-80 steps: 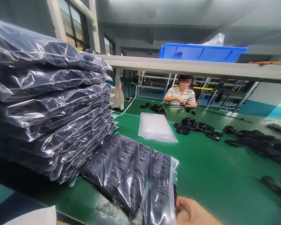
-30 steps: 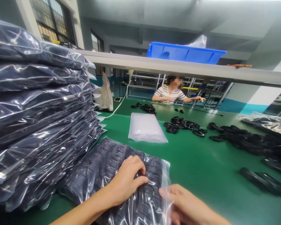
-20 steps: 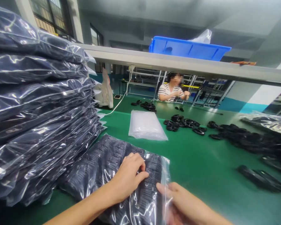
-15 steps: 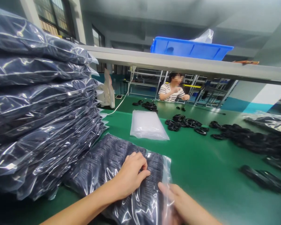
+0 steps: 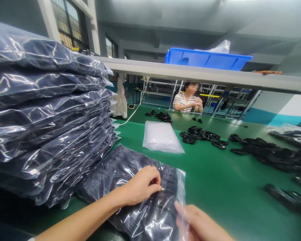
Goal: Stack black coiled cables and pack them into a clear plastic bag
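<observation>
A clear plastic bag (image 5: 130, 167) packed with rows of dark, ridged items lies flat in front of me, and I cannot tell their kind. My left hand (image 5: 144, 185) rests on top of it with the fingers curled in towards the thumb. Anything between those fingertips is hidden. At the bag's right edge, my right hand (image 5: 195, 219) grips the loose transparent flap, thumb on the upper side and the other fingers underneath, partly seen through the film. Close by on the left rises a tall stack of similar filled bags (image 5: 52, 110).
Beyond the bag, a pile of clear plastic sleeves (image 5: 163, 137) lies on the green table (image 5: 220, 187). Black coiled pieces (image 5: 273, 150) spread across the right. A shelf (image 5: 205, 72) crosses overhead with a blue bin (image 5: 208, 58). Another person (image 5: 188, 100) sits across the table.
The view has tilted up a little, so everything sits slightly lower and further right. Both hands keep their places on the bag. The other person's hands have come together.
</observation>
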A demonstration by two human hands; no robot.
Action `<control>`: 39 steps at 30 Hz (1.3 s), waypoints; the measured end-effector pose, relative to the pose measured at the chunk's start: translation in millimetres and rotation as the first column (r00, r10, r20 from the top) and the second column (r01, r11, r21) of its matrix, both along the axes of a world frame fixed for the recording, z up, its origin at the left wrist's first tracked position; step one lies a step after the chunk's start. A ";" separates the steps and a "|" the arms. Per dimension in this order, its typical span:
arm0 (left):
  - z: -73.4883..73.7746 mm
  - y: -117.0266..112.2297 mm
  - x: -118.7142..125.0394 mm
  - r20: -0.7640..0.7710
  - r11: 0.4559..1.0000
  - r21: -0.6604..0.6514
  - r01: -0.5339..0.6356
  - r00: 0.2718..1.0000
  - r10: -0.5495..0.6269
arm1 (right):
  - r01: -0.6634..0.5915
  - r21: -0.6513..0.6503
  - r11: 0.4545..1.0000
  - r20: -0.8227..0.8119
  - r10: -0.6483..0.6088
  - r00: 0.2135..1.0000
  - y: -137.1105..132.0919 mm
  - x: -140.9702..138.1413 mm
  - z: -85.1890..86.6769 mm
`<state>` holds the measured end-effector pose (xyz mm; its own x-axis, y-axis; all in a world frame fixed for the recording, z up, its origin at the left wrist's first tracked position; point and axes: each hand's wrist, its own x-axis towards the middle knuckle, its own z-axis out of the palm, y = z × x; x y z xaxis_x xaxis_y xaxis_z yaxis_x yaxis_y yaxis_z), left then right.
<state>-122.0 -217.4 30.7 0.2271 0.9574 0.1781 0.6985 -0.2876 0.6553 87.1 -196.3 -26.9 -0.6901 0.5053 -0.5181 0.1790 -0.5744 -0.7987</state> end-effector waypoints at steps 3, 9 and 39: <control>-1.8 -2.0 2.8 -0.008 1.000 0.003 -0.009 1.000 0.009 | 0.007 0.065 0.998 0.121 -0.015 0.993 -1.5 -0.9 -2.7; -3.1 -1.8 3.1 -0.013 1.000 0.012 -0.017 1.000 0.017 | -0.171 0.291 0.941 0.293 0.083 0.953 -2.9 -3.0 11.4; 14.5 -16.4 -8.3 -0.027 0.979 -0.115 0.168 0.985 -0.172 | -0.312 0.324 0.893 0.039 0.317 0.948 -15.2 -5.9 31.0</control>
